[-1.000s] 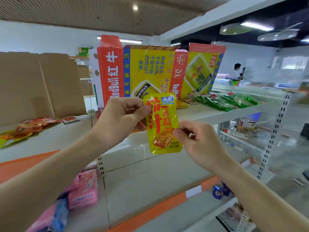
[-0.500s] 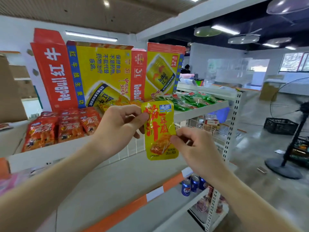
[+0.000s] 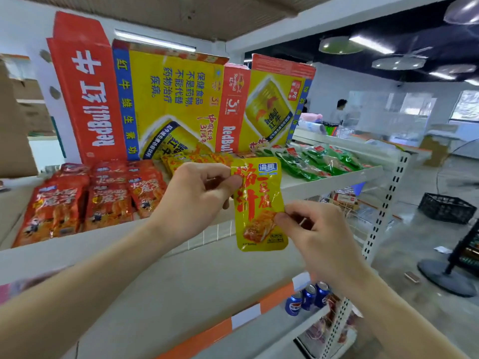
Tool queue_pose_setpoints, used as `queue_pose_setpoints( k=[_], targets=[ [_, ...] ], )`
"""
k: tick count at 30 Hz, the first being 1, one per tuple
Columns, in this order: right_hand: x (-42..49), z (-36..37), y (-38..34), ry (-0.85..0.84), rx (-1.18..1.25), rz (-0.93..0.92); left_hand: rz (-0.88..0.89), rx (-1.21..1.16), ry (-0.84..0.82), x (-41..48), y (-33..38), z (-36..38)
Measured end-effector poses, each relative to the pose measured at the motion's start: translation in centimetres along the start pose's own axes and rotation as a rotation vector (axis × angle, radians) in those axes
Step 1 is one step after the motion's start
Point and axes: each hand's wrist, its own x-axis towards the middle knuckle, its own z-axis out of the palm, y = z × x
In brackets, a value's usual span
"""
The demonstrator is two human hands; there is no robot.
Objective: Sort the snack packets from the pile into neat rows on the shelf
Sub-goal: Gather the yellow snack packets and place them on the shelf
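— Which way did the yellow packet (image 3: pixel 259 203) stand?
— Upright, its long axis vertical, blue logo at the top and printed face toward the camera. It was held in the air just in front of the shelf (image 3: pixel 337 181) edge.
— And the hands?
— The left hand (image 3: pixel 193 200) pinched its upper left edge. The right hand (image 3: pixel 318 234) pinched its right edge, lower down.
— What lay on the shelf?
— Red packets (image 3: pixel 85 200) in rows at the left, yellow packets (image 3: pixel 197 158) in the middle, green packets (image 3: pixel 316 161) at the right, and Red Bull cartons (image 3: pixel 168 99) behind.
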Motion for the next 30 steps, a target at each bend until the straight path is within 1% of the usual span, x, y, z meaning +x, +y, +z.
queue_pose_setpoints(
  k=[5, 7, 10, 17, 21, 26, 30],
  targets=[
    [2.9, 1.3, 0.1, -0.014, -0.048, -0.084, 0.005, -0.075, 0.064, 1.5, -1.7, -0.9],
    [3.8, 1.8, 0.3, -0.011, -0.030, -0.086, 0.012, -0.119, 0.081, 2.0, -2.2, -1.2],
    [4.8, 2.2, 0.9, -0.025, -0.003, -0.079, 0.000, -0.116, 0.101, 2.7, -2.7, -1.2],
    [7.9, 2.0, 3.6, -0.110, 0.049, -0.104, -0.073, -0.020, 0.126, 4.7, -3.6, -0.2],
    [11.0, 1.9, 5.9, -0.185, 0.100, -0.157, -0.134, 0.081, 0.229, 6.2, -3.7, 0.7],
    [14.8, 1.2, 8.4, -0.375, 0.083, -0.261, -0.216, 0.246, 0.331, 8.4, -4.1, 2.0],
    [17.9, 0.6, 10.0, -0.418, 0.094, -0.324, -0.231, 0.337, 0.445, 10.5, -4.3, 3.1]
  ],
)
